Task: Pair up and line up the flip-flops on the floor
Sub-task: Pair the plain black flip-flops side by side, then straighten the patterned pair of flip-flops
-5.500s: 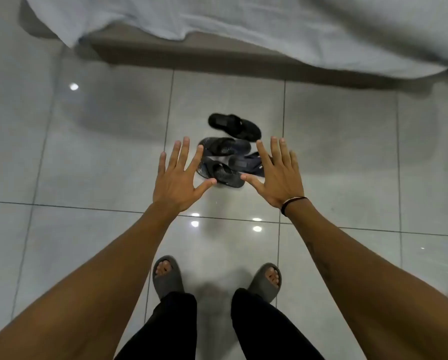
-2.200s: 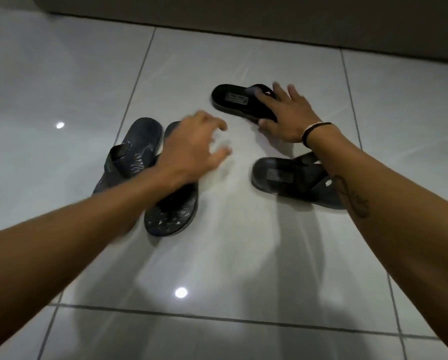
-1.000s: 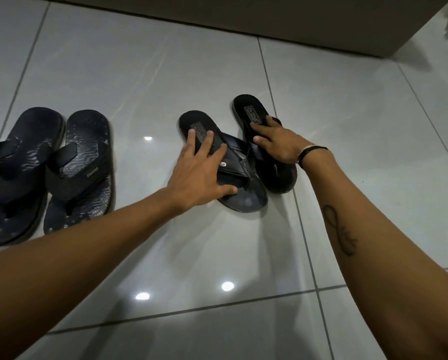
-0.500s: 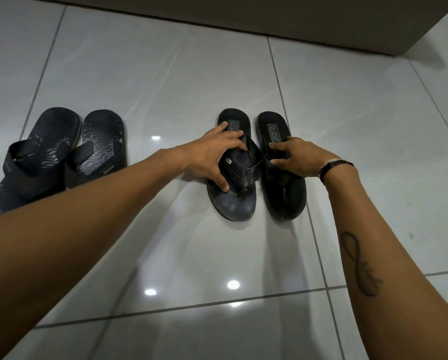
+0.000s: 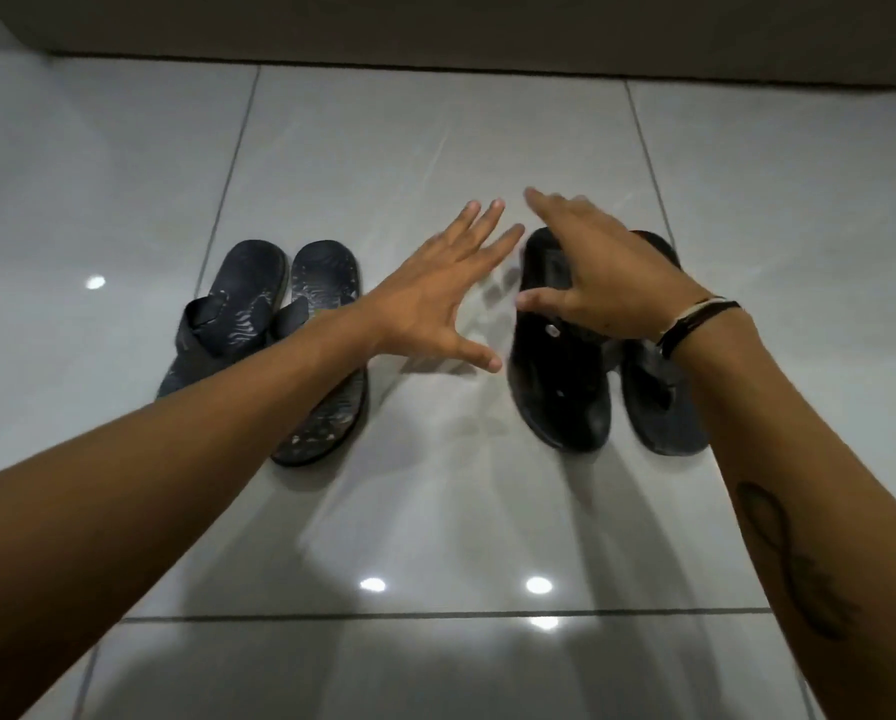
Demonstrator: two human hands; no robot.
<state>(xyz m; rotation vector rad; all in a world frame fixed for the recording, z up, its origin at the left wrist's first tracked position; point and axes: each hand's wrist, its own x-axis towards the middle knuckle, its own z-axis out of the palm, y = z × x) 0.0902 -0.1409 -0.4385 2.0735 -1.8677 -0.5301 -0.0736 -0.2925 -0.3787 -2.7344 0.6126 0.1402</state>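
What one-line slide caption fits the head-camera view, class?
Two flip-flop pairs, patterned pair and black pair, lie side by side on the tiled floor beneath open left hand and right hand.

Floor point(image 5: 435, 148): large glossy pale grey tiles, faint marbling streaks. Thin dark grout lines point(image 5: 435, 614); one runs across the near part, two others run away toward the far side. Surface highly reflective. Small round light reflections point(image 5: 372, 584) in the near tiles, another at far left point(image 5: 95, 282). Soft dark shadows spread over the near tiles. Along the top edge, a dark brownish band point(image 5: 487, 28), wall base or furniture side, cannot tell which; it meets the floor in a straight line. Overall lighting dim, cool.
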